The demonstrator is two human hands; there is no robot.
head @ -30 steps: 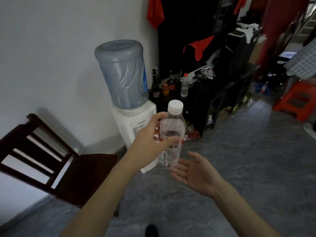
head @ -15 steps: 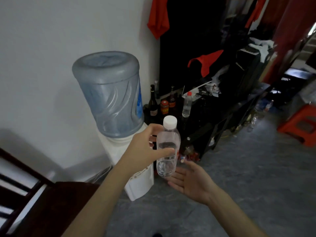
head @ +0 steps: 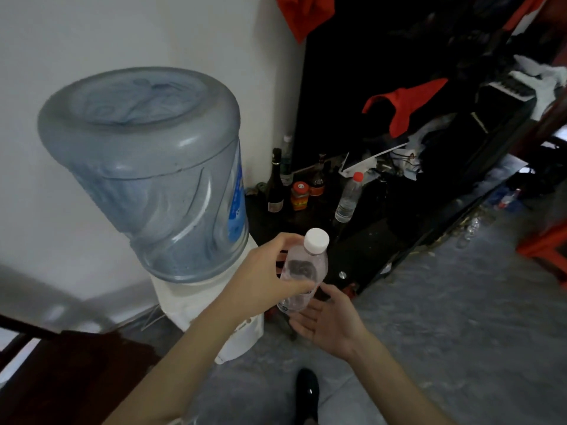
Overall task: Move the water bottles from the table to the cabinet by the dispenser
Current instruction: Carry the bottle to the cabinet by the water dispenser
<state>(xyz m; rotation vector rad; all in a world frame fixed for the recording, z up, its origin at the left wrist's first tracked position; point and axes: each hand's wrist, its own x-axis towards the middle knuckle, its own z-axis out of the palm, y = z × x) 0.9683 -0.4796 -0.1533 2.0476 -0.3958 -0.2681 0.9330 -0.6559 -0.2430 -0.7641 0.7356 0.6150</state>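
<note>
Closer now to the dispenser [head: 159,191] and the dark cabinet [head: 365,240] just right of it, left hand [head: 264,280] gripping the white-capped bottle [head: 302,271] upright, right hand [head: 328,323] open underneath, fingers relaxed, another bottle [head: 348,197] already standing there, set-down probably next.

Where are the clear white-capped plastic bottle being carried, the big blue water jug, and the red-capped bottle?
Clear white-capped plastic bottle [head: 302,277], head view, body.
Big blue water jug [head: 159,185], head view, side wall.
Red-capped bottle [head: 348,199], head view, body.
</note>
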